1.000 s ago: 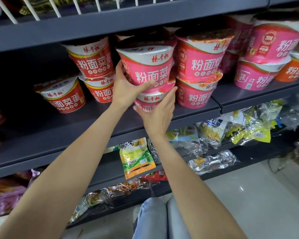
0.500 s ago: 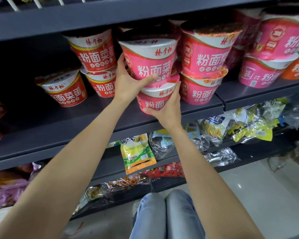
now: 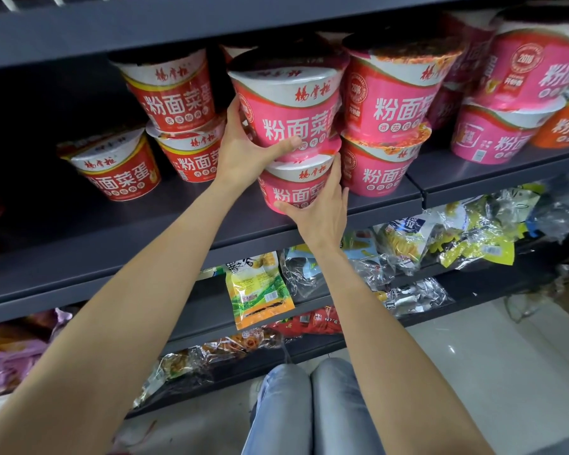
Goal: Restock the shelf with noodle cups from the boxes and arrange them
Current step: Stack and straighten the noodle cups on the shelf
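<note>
On the dark grey shelf (image 3: 165, 231), close to its front edge and about midway along the visible board, two pink noodle cups stand stacked, and both hands are on them. The left hand (image 3: 243, 152) wraps the upper pink cup (image 3: 289, 103) low on its left side, thumb laid across the front near the cup's base and the fingers curled round behind, out of sight. The right hand (image 3: 322, 208) holds the lower pink cup (image 3: 296, 188) from the front and right, thumb along its bottom rim and fingers reaching up the right wall; so each hand's grip is closed round its own cup. The upper cup sits on the lower one's lid, tilted a little toward the viewer; whether the lower cup's base rests flat on the shelf cannot be told, since the hand covers it. Just to the right, touching or nearly so, stands another pink stack (image 3: 388, 133) of two cups, and further right more pink cups (image 3: 493, 139) near the shelf's right end. To the left stand two stacked red cups (image 3: 178, 119), and a single red cup (image 3: 115, 165) sits apart toward the left end. On the lower shelf lie snack packets (image 3: 260, 287), and below them the person's knees in pale jeans (image 3: 309, 405) show.
</note>
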The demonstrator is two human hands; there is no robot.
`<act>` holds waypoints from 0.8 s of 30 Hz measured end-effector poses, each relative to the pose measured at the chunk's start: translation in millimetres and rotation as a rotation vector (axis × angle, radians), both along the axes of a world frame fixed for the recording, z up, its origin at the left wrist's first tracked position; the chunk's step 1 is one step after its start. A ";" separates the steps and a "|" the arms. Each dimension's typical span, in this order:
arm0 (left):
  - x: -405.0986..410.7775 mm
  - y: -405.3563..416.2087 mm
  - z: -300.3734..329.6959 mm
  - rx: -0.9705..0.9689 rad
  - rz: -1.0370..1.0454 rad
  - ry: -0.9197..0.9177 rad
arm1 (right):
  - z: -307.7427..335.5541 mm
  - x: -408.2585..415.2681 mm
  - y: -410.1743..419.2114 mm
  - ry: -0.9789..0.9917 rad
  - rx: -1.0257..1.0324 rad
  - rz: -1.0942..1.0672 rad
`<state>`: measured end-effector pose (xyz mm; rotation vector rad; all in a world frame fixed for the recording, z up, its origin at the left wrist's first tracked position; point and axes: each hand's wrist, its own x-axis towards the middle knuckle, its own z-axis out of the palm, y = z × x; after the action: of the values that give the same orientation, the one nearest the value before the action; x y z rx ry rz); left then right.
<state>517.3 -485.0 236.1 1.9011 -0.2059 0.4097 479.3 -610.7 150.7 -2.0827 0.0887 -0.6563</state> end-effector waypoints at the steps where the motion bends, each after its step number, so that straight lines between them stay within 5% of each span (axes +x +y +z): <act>1: 0.1 0.1 -0.1 -0.002 0.001 0.001 | 0.3 0.0 0.5 -0.001 0.005 0.005; 24: -2.1 10.6 -1.1 -0.011 -0.098 0.085 | 2.8 -1.3 2.3 0.083 -0.071 0.008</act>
<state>515.2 -474.4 235.0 1.8854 -0.2386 0.2627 478.0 -608.4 153.5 -2.1777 0.1057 -0.5760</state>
